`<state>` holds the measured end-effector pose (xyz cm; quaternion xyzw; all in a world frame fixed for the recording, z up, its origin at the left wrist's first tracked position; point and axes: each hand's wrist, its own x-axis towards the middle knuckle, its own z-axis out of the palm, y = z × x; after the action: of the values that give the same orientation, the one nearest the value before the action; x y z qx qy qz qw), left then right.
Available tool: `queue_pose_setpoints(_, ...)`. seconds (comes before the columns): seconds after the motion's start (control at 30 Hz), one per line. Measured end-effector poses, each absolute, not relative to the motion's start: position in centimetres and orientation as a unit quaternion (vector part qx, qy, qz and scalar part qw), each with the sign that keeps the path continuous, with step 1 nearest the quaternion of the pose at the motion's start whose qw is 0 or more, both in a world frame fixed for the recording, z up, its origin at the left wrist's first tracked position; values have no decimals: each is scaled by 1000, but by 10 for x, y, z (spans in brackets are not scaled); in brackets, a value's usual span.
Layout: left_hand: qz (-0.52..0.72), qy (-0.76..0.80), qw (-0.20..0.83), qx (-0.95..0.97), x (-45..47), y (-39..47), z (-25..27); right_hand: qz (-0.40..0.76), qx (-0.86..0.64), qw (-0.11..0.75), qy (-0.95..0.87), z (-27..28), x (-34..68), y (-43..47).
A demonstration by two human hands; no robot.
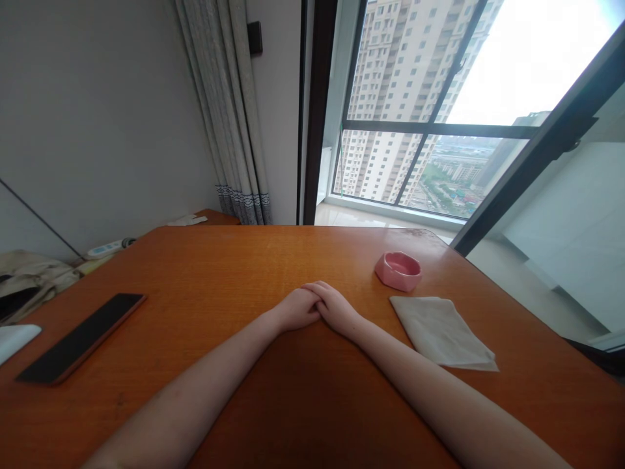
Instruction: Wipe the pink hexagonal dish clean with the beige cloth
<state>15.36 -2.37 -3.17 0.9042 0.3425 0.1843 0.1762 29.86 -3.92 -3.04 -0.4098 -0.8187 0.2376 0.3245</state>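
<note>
My left hand and my right hand are joined on the wooden table, in the middle of the head view. The fingers of my right hand lie across those of my left, which look folded and are partly hidden beneath. Apart from each other, the hands hold no object that shows. To the right of them, a folded beige cloth lies flat. Behind the cloth stands a pink ashtray with angular sides; nothing can be made out inside it.
On the left of the table lies a long flat black board with a brown edge. A white item is cut off at the left border. Beyond the table are a power strip, a grey curtain and a large window.
</note>
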Motion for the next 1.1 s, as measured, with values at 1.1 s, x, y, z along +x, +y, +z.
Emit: queue_pose_setpoints(1.1, 221, 352, 234, 879, 145, -17, -26, -59, -734, 106, -668, -4, 460, -20)
